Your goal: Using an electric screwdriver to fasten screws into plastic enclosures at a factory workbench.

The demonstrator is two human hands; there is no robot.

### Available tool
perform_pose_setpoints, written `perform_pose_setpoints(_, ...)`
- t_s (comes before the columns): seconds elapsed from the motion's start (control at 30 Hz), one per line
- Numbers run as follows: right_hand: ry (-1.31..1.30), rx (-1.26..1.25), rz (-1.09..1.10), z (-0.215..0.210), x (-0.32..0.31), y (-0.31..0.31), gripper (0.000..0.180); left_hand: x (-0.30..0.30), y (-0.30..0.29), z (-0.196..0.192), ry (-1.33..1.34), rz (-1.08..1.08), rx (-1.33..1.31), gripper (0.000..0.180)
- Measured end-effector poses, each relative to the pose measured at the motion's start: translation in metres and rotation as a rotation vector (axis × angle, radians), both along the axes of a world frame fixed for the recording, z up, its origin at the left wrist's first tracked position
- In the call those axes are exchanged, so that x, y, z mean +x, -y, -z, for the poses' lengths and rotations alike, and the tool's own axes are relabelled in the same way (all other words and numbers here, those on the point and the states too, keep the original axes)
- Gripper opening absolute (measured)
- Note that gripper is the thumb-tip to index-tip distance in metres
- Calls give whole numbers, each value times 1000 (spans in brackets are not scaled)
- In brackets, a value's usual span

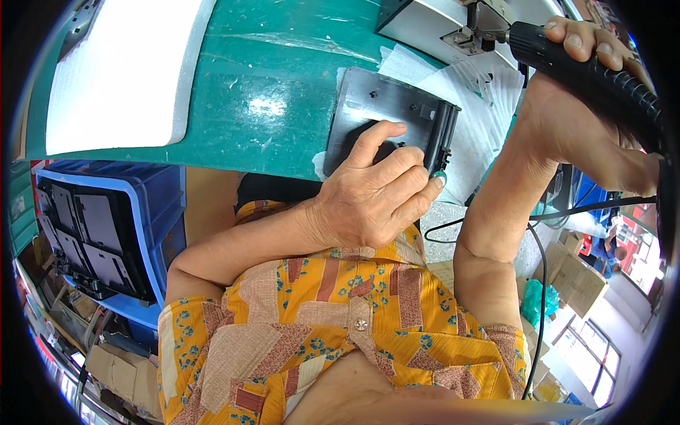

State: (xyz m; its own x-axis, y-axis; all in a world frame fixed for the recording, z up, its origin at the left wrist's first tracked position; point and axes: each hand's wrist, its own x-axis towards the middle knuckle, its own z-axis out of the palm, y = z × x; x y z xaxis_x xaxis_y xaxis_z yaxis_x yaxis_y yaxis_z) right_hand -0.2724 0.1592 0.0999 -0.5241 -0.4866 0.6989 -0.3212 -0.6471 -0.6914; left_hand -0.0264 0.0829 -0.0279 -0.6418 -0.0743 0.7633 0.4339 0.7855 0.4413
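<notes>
My left hand (375, 191) presses down on a grey metal plate (375, 106) with a black hinge-like part (440, 138) along its right edge; the fingers wrap over that edge. The plate lies on a green table (269, 85), partly on clear plastic sheeting (474, 92). My right hand (581, 92) is raised at the upper right, shut around a black electric screwdriver (588, 67) with a cable. The tool's tip points left at a small metal bracket (478, 28) on a grey box (425, 21), above and right of the plate.
A white foam sheet (120, 71) lies on the table's left part. A blue bin (106, 227) of black flat parts stands below the table edge on the left. Cardboard boxes (577, 283) sit at the lower right. A black cable (545, 283) hangs by my right forearm.
</notes>
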Motion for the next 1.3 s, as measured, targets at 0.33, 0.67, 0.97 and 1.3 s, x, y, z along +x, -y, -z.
perform_pose_setpoints(0.33,36,44,-4,-6,7,2,101,-3,-2,-1,-22,-15,16,26)
perform_pose_setpoints(0.67,259,38,-129,-1,42,-23,95,-5,-3,3,-34,-19,0,26)
perform_pose_setpoints(0.97,391,27,-4,34,107,-64,94,-4,4,19,-85,-56,-23,30)
perform_pose_setpoints(1.3,380,43,27,42,120,-70,102,-7,-1,16,-204,-104,81,11)
